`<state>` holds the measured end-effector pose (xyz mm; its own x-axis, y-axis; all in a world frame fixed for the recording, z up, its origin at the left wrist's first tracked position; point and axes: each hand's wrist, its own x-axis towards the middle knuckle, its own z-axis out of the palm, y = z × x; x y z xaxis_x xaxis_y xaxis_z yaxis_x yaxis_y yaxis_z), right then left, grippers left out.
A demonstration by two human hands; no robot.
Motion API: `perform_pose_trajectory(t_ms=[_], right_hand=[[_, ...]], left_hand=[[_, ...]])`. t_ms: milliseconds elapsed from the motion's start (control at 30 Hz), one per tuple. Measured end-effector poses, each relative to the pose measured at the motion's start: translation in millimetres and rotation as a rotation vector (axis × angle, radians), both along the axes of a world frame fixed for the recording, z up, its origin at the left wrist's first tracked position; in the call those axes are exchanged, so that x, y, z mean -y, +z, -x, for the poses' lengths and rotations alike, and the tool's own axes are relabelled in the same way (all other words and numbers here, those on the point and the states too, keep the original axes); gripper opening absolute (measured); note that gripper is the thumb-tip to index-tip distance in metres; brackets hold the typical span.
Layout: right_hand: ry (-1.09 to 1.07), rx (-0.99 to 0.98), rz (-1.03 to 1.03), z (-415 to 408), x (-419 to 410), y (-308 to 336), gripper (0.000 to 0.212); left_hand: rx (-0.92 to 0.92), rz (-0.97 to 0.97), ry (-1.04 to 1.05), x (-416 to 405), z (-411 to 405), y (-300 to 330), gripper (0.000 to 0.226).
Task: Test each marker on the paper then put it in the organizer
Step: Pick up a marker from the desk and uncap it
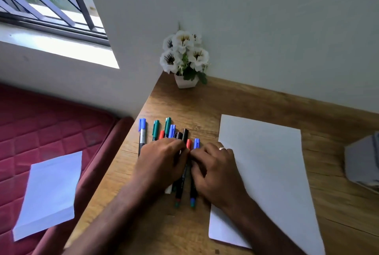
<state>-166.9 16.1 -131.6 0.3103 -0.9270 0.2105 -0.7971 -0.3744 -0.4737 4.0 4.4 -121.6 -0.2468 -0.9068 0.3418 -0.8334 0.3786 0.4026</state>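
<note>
Paper [266,172] lies nearest us on the wooden counter [338,213], with our right forearm crossing its left edge. Just beside it, our left hand [162,164] and right hand [215,170] meet over the row of markers [180,138]; the fingers of both curl down among the barrels, though we cannot tell which marker either one grips. Caps in blue, green, red and black point away from us. At the right edge sits a grey organizer [363,162]. Farther back, white flowers [184,56] stand in the corner.
</note>
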Motion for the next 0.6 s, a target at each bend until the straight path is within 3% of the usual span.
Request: perform_pose_trajectory(t_ms=[100, 233, 367, 600], right_hand=[[0.035, -0.056, 0.041, 0.8, -3.5, -2.4, 0.024], [0.060, -0.019, 0.016, 0.2, -6.0, -0.7, 0.029], [0.039, 0.120, 0.011, 6.9, -13.4, 1.6, 0.010], [0.000, 0.027, -0.106, 12.4, -32.9, 17.1, 0.030]], left_hand=[[0.062, 0.035, 0.000, -1.4, 0.9, -5.8, 0.010], [0.109, 0.063, 0.009, -0.7, 1.8, -7.8, 0.016], [0.142, 0.039, -0.013, -4.4, 6.9, -3.9, 0.015], [0.089, -0.012, -0.097, 5.6, 19.9, 18.6, 0.011]])
